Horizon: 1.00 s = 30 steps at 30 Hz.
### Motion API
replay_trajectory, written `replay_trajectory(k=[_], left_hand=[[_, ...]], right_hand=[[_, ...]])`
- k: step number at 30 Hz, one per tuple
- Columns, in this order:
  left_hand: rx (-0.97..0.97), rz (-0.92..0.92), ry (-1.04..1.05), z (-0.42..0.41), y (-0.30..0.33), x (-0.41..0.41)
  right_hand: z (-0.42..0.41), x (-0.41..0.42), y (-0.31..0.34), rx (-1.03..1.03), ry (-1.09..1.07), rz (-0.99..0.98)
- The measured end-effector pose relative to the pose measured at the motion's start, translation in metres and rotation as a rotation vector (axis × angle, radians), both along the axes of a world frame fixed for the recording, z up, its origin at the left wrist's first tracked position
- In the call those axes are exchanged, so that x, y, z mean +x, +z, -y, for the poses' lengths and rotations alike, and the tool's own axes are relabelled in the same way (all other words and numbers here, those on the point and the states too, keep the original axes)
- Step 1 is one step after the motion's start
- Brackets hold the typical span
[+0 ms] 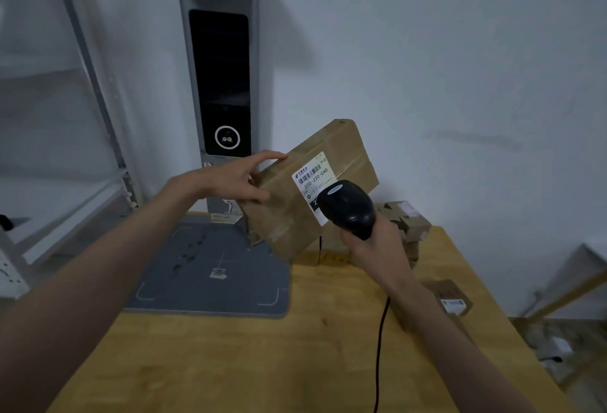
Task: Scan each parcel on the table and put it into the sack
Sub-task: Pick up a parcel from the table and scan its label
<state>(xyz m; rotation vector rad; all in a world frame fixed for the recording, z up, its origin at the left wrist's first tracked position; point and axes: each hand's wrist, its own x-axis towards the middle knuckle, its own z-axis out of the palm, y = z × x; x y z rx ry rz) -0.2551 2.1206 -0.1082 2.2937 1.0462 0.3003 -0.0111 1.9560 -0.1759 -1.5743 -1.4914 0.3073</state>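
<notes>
Parcel (295,195) tilted in left hand (236,179), right hand (374,248) aiming scanner (348,207).

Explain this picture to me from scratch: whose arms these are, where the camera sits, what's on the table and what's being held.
There is no robot here. The one picture comes from a camera worn on a person's head, looking forward and down at their own bare arms. The left hand grips a brown cardboard parcel, tilted up off the yellow wooden table. The right hand grips a black corded handheld scanner, aimed at the parcel's white barcode label. On the table lie more small cardboard parcels behind the scanner, another near the right forearm, and a grey mat below a grey column with a dark screen. No sack is in view.
</notes>
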Motion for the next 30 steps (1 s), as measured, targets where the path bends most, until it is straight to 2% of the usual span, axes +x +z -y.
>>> replay_trajectory(k=[10, 20, 24, 28, 30], left_hand=[[0.034, -0.009, -0.036, -0.005, 0.009, -0.005], [-0.016, 0.049, -0.045, 0.003, 0.011, -0.007], [-0.198, 0.223, -0.051, 0.022, -0.009, 0.002], [-0.393, 0.378, -0.053, 0.043, -0.053, 0.029], [-0.454, 0.399, -0.076, 0.057, -0.075, 0.052]], right_hand=[[0.0, -0.013, 0.01, 0.058, 0.086, -0.028], [0.005, -0.014, 0.009, 0.083, 0.036, -0.049], [0.019, 0.007, -0.014, -0.007, -0.123, -0.465], [0.056, 0.023, -0.038, -0.109, -0.048, -0.84], [0.077, 0.033, -0.045, -0.115, -0.042, -0.901]])
